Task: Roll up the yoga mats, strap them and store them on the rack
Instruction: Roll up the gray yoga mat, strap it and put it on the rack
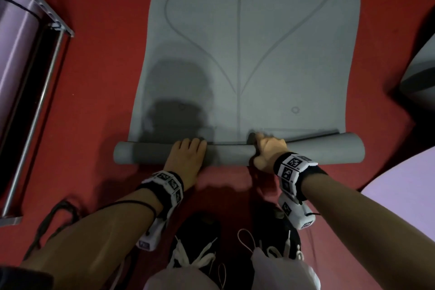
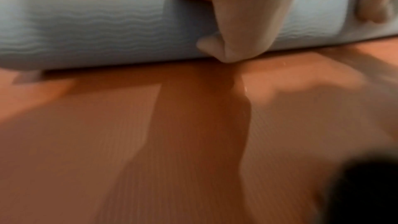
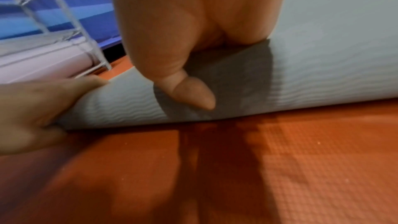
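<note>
A grey yoga mat [image 1: 259,42] lies spread on the red floor, with its near end rolled into a tube [image 1: 146,153] running left to right. My left hand [image 1: 188,153] grips the roll left of centre, fingers over the top and thumb [image 2: 211,45] tucked against the near side. My right hand [image 1: 268,150] grips the roll right of centre, fingers curled over the far side and thumb [image 3: 193,94] pressed on the near face. The roll's wavy textured underside [image 3: 323,74] faces me. The fingertips of both hands are hidden behind the roll.
A metal rack [image 1: 35,113] stands at the left with a rolled purple mat [image 1: 16,54] on it. A black strap [image 1: 54,216] lies on the floor at lower left. A purple mat [image 1: 400,195] and a grey roll [image 1: 419,73] sit at the right. My shoes [image 1: 195,242] are behind the roll.
</note>
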A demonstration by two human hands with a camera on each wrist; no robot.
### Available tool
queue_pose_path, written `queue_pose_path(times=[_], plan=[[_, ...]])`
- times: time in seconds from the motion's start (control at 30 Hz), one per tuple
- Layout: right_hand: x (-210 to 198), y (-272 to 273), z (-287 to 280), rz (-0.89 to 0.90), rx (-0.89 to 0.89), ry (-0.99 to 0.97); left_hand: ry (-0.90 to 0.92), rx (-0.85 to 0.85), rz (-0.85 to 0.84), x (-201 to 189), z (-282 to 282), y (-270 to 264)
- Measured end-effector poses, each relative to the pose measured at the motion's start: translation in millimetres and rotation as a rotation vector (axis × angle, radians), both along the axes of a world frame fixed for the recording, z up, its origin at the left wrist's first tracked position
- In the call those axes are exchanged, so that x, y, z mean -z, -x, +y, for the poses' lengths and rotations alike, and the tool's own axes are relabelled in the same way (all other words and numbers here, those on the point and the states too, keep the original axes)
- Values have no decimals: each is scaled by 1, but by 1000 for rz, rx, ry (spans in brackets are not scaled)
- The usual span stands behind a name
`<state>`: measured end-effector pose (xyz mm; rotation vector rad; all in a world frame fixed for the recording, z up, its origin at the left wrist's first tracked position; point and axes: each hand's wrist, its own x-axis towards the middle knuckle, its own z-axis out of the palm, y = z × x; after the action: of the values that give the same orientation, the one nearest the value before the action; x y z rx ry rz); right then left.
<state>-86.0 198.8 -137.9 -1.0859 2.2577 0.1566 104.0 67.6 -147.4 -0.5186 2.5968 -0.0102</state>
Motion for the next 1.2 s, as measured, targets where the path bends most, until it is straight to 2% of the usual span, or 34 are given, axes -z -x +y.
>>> queue_pose_path(times=[0.1,0.17,0.37,0.5,0.63,0.7,0.77,0.83,0.93,1.03,1.2], plan=[[-2,2,5,-116,73,19,-13,19,-11,0,-9,8],[-5,-4,9,-124,52,5,-48,50,-53,0,-14,12],[-1,-28,21,331,-253,-57,-127,70,-157,-1,-26,28],[3,-34,17,378,-326,-107,-251,21,-198,-4,-36,36],[-6,-26,4,302,-244,-64,-294,-34,-202,-8,-38,38],[-8,-17,3,213,-262,-98,-276,-20,-21,-15,-38,34],[-7,-7,6,220,-259,-57,-171,106,173,-15,-38,23],[-7,-5,6,214,-244,-43,-81,171,275,-5,-36,2],[-7,-6,4,205,-272,-30,-18,96,173,7,-25,-18],[-9,-1,4,183,-275,-3,1,-13,73,3,-20,-3],[-13,14,7,81,-186,44,-14,-97,43,2,-29,18]])
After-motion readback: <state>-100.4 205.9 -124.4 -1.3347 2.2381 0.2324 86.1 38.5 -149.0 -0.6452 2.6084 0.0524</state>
